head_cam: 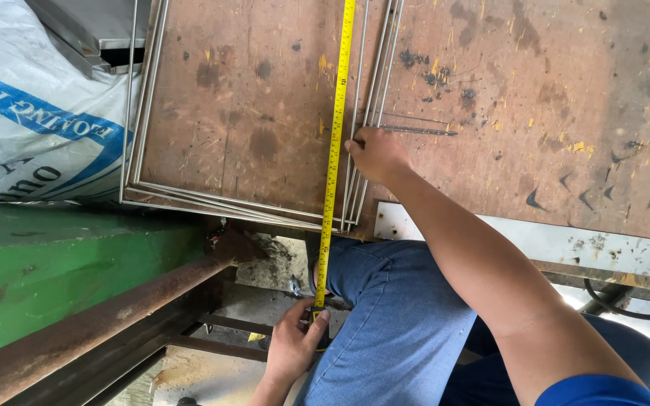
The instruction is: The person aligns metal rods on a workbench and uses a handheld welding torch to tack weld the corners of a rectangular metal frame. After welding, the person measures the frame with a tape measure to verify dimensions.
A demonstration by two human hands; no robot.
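A yellow tape measure (334, 143) runs from the top of the view down across a brown stained worktop (257, 98) and past its near edge. My left hand (295, 342) grips the tape's lower end below the table edge, beside my knee in blue jeans. My right hand (376, 154) rests on the worktop, fingers closed on a thin metal rod (415, 130) that lies crosswise. Under this hand, several long thin steel rods (374, 83) lie parallel to the tape. More bent rod frames (144, 98) lie along the worktop's left and near edges.
A white woven sack with blue print (31, 128) sits at the left. Below it are a green painted surface (47, 263) and a rusty steel bar (107, 316). A white painted plate (566, 244) edges the table at right, with a black cable (626, 308) underneath.
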